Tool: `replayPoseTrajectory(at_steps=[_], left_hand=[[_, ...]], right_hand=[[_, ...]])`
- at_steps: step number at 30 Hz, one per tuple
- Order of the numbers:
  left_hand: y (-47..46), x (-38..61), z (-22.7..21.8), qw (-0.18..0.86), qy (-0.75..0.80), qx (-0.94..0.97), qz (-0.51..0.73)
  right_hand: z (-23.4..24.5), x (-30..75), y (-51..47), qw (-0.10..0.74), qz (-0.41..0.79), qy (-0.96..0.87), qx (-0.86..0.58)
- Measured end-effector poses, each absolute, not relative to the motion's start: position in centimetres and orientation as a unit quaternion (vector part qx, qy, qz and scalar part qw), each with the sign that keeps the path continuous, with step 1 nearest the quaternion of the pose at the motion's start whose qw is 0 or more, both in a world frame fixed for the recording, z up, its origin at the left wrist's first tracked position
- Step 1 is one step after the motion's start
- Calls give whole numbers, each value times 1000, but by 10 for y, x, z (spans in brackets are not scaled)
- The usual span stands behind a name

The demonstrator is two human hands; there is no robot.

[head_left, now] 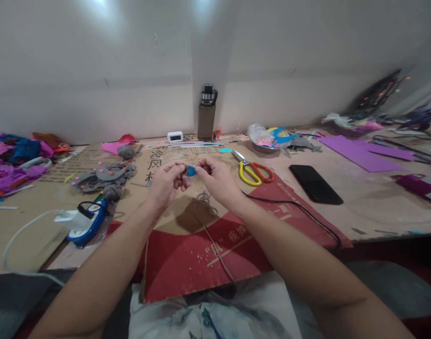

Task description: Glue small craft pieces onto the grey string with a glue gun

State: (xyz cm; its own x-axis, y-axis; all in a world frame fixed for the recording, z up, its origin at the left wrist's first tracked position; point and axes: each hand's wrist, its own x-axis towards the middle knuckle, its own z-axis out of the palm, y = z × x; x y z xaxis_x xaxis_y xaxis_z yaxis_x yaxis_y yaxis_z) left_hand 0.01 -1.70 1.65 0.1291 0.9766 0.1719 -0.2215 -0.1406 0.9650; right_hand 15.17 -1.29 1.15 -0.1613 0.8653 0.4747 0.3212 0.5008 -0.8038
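Two bare hands are meeting above a counter (378,207), working at one small blue piece (191,171) held up between them. The left hand (171,181) is pinching the piece's left edge between thumb and fingers; the right hand (213,175) is pinching its right edge — so each grip is closing on the same thing. Below them, one sheet of red and brown cardboard (187,263) is lying flat, with one loose tangle of grey cord (204,201) resting on it. One pair of scissors (255,172), with one yellow and one orange-red handle, is lying with its blades parted, just right of the right hand. One black phone (316,183) is lying farther right, and two purple sheets (360,153) are spreading behind it. On the left, two balls of grey yarn (112,193) are sitting near grey pieces dotted with orange and pink (107,175), and one blue power strip (90,228) is carrying a white plug. One small white digital device (175,137) is standing near the wall. As for containers, one shallow dish (268,149) is holding pink bits and clear plastic, with blue and yellow shapes leaning over its right side; one tall bottle (206,120) with a black lid is standing upright — its contents are staying unclear through the dark body.
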Motion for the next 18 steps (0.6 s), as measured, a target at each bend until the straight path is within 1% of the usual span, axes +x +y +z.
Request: replayPoseTrajectory(at_steps=[2,4,11,13,15,18], left_hand=[[-16,-1,17,559,358,517,541],[-15,-2,17,544,374,526,536],[-20,-3,19,364,455,641,500],[-23,-2,21,327,471,658,488],[-24,-2,21,321,478,661,481],[-23,-2,20,362,472,642,483]], right_hand=[[12,152,-12,495,271,-709,-423],[12,153,-12,489,261,-715,-427],[14,154,-17,477,193,-743,-429],[14,153,-18,471,171,-749,-433],[14,153,-19,465,160,-754,-437],[14,152,-20,460,163,-757,-435]])
